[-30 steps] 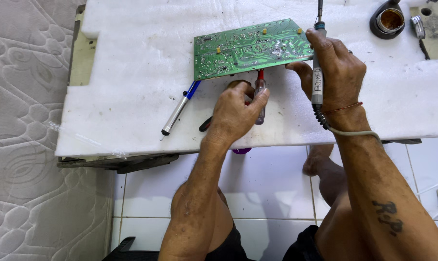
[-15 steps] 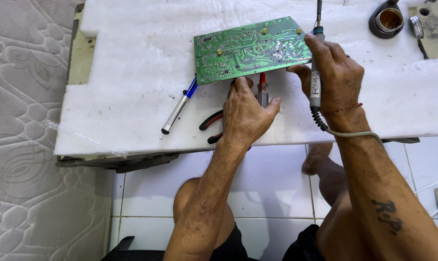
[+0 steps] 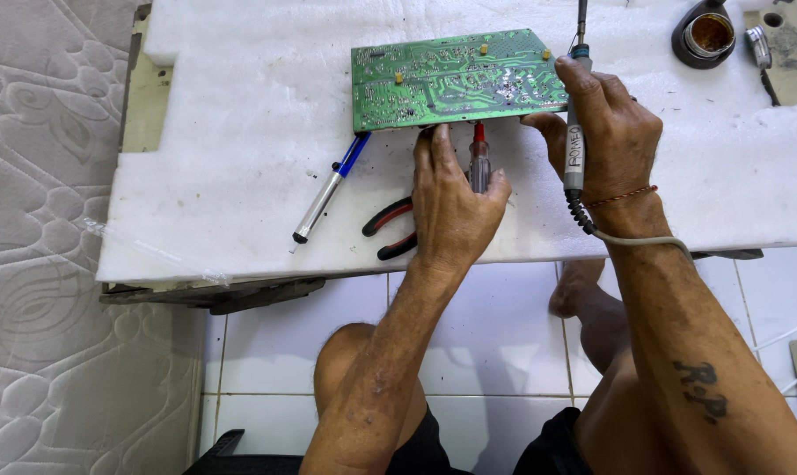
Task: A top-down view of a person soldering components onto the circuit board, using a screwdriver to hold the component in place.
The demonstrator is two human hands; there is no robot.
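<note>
At the far left lies a quilted mattress (image 3: pixel 38 220), pale with a stitched pattern, running the whole depth of the view. Beside it stands the desk (image 3: pixel 223 114), topped with a sheet of white foam padding; its near edge overhangs white floor tiles (image 3: pixel 495 343).

On the padding, left of the hands, a slim silver tool with a blue end (image 3: pixel 328 189) lies slantwise, its blue tip just beside the near left corner of the green circuit board (image 3: pixel 456 79). Right of that tool, a pair of pliers with red and black handles (image 3: pixel 390 230) rests on the padding, partly hidden under the left hand.

The left hand (image 3: pixel 451 207) lies palm down at the near edge of the board, fingers stretched toward it and touching its rim. Its grip is closed around a screwdriver with a clear and red handle (image 3: pixel 478 158), whose far end reaches under the board's edge.

The circuit board sits in the middle of the desk, solder side up, its near edge raised a little off the padding, tilted between the two hands.

The right hand (image 3: pixel 614 132) steadies the board's near right corner with its thumb below, and its grip is wrapped around a soldering iron (image 3: pixel 575 145) that stands nearly upright, tip toward the far side, just beside the board's right edge. A grey cord (image 3: pixel 636 237) runs from the iron across the wrist.

Far right, a round black pot with brown contents (image 3: pixel 706 33) stands well apart from the board.
</note>
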